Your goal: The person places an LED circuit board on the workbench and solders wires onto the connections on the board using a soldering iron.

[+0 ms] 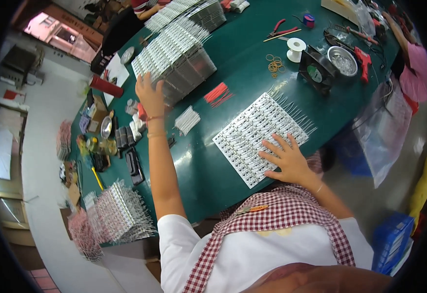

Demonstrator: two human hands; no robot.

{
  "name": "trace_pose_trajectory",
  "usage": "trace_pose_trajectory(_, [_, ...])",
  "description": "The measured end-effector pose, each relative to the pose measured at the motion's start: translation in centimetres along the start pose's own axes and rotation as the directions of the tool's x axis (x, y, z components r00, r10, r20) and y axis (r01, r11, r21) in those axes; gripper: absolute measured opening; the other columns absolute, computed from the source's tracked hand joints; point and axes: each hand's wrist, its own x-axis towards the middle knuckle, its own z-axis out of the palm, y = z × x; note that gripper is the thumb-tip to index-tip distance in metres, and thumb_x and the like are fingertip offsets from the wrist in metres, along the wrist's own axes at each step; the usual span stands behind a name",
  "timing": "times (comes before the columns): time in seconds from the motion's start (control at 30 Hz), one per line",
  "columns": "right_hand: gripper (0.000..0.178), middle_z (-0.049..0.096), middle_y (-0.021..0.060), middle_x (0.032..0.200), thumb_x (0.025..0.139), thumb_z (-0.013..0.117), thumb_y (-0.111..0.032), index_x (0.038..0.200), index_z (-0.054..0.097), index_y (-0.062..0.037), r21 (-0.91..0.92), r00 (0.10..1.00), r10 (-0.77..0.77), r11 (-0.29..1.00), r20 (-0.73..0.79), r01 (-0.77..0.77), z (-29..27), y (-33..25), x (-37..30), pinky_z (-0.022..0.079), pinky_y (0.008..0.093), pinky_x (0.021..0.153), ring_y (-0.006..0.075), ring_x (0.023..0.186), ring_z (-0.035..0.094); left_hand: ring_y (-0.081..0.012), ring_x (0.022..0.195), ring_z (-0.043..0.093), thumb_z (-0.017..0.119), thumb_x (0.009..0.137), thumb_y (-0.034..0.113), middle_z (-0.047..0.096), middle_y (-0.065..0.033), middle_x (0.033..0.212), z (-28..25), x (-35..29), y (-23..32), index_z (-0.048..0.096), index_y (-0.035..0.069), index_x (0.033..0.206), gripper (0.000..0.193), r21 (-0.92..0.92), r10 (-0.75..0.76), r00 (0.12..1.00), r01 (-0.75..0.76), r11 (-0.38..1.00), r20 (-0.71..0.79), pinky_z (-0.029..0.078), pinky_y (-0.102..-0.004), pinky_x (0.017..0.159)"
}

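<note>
A white perforated board [247, 139] lies flat on the green table in front of me. Rows of small parts cover it, and thin wires stick out past its right edge. My right hand [289, 158] rests on its near right part with the fingers spread. Farther off to the left stands a tall stack of similar boards [189, 73]. My left hand [150, 96] reaches to the stack's near left side, fingers stretched and thumb apart; whether it touches the stack I cannot tell. Between the stack and the flat board lie a bundle of white wires [187, 120] and some red tubes [216, 94].
Another board stack [208, 17] stands behind, near a person's arm [150, 10]. On the right are a white spool [295, 49], black fan [316, 71], metal bowl [342, 61] and red glue gun [363, 63]. More wired boards [118, 212] sit at the left edge.
</note>
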Motion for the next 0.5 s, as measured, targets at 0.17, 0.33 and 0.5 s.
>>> trace_pose_trajectory(0.17, [0.051,0.043,0.0022,0.143,0.083,0.056,-0.053,0.124,0.059,-0.0220,0.077,1.000,0.002,0.997,-0.028,0.000,0.2,0.5,-0.2,0.015,0.0567,0.110,0.0296,0.135,0.032,-0.0367,0.116,0.050,0.074,0.074,0.014,0.051,-0.0200,0.128,-0.9,0.1,0.2,0.057,0.004,0.118,0.049,-0.041,-0.019,0.999,0.021,0.999,0.040,0.042,-0.0400,0.096])
trace_pose_trajectory(0.33, [0.051,0.045,0.0027,0.140,0.082,0.057,-0.052,0.122,0.060,-0.0219,0.128,0.996,0.009,0.992,-0.084,0.002,0.5,0.9,-0.5,0.016,0.0565,0.110,0.0300,0.133,0.034,-0.0364,0.116,0.052,0.071,0.075,0.007,0.054,-0.0205,0.127,-1.2,0.4,0.6,0.058,0.001,0.117,0.044,-0.061,-0.035,0.998,0.038,0.997,0.050,0.042,-0.0391,0.097])
trace_pose_trajectory(0.5, [0.051,0.045,0.0036,0.140,0.081,0.059,-0.051,0.121,0.060,-0.0200,0.164,0.995,0.001,0.986,-0.104,0.016,0.5,1.3,-0.6,0.018,0.0562,0.109,0.0301,0.133,0.034,-0.0344,0.117,0.052,0.071,0.076,0.005,0.053,-0.0199,0.128,-1.2,0.2,1.1,0.058,0.001,0.118,0.044,-0.108,-0.071,0.996,0.077,0.991,0.058,0.040,-0.0387,0.098])
